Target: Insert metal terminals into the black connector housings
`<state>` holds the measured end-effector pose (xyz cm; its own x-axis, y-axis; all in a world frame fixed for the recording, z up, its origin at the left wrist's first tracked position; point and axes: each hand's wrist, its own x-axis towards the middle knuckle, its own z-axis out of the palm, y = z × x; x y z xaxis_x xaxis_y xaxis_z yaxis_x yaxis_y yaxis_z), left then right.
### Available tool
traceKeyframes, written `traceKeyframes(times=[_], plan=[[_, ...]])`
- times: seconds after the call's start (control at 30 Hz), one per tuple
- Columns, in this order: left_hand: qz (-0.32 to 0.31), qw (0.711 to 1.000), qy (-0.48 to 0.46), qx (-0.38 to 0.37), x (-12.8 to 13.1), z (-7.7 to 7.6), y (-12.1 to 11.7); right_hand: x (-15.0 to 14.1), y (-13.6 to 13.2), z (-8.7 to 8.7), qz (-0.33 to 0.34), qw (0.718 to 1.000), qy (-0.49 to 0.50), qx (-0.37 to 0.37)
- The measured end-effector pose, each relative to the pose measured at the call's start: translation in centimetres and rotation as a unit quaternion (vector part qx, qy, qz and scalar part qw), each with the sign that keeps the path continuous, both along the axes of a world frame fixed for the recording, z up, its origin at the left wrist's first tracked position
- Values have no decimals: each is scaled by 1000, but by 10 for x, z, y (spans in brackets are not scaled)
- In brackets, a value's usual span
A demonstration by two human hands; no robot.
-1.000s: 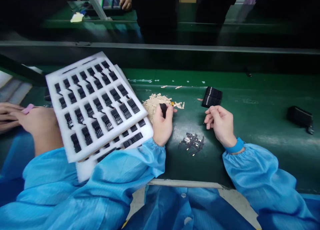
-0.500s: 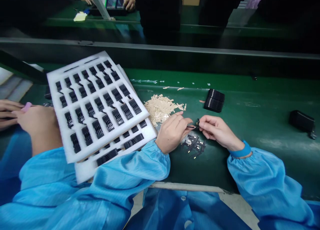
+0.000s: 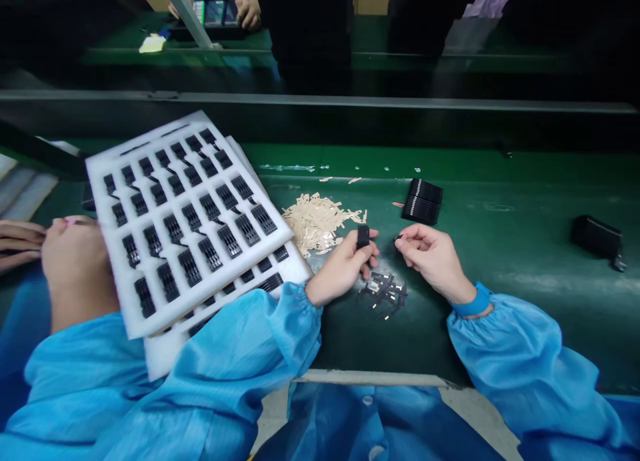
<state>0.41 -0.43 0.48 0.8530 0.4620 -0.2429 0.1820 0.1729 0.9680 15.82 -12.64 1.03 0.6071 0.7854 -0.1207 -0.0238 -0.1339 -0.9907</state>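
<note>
My left hand (image 3: 345, 264) has its thumb and fingers closed on a small black rectangular part (image 3: 363, 236), held up above the table. A short way to the right, my right hand (image 3: 430, 254) pinches a tiny black piece (image 3: 399, 238) between thumb and fingertips; its kind is too small to make out. Below and between both hands lies a loose heap of thin black strips (image 3: 385, 291) with pale metallic ends. Cream-coloured flat cut pieces (image 3: 320, 221) are piled just beyond my left hand. Past my right hand sits a ribbed black block (image 3: 423, 202) of parts laid side by side.
A white foam tray (image 3: 280, 233) filled with rows of black parts rests on another foam tray (image 3: 160, 357) at my left. Another black bundle (image 3: 597, 237) lies far right. A co-worker's hands (image 3: 75, 254) are at the left edge; another person's hand (image 3: 249, 12) works across the bench.
My hands have drawn apart from where they met. The left has turned, showing the black part upright, and the right still pinches a small piece. The whole view has shifted slightly.
</note>
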Motion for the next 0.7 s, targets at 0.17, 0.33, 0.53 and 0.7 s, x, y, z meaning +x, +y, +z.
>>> traceKeyframes(times=[0.17, 0.33, 0.53, 0.7], plan=[[-11, 988, -31, -152, 3, 0, -1, -5, -1, -2, -9, 998, -59, 5], [-2, 982, -26, -189, 4, -1, -2, -8, -5, -9, 0, 986, -162, 31], [-12, 980, -20, -200, 5, -1, -2, -11, -7, -6, 23, 958, -285, 38], [-9, 980, -13, -196, 4, 3, -1, -12, -7, -1, 23, 946, -321, 52]])
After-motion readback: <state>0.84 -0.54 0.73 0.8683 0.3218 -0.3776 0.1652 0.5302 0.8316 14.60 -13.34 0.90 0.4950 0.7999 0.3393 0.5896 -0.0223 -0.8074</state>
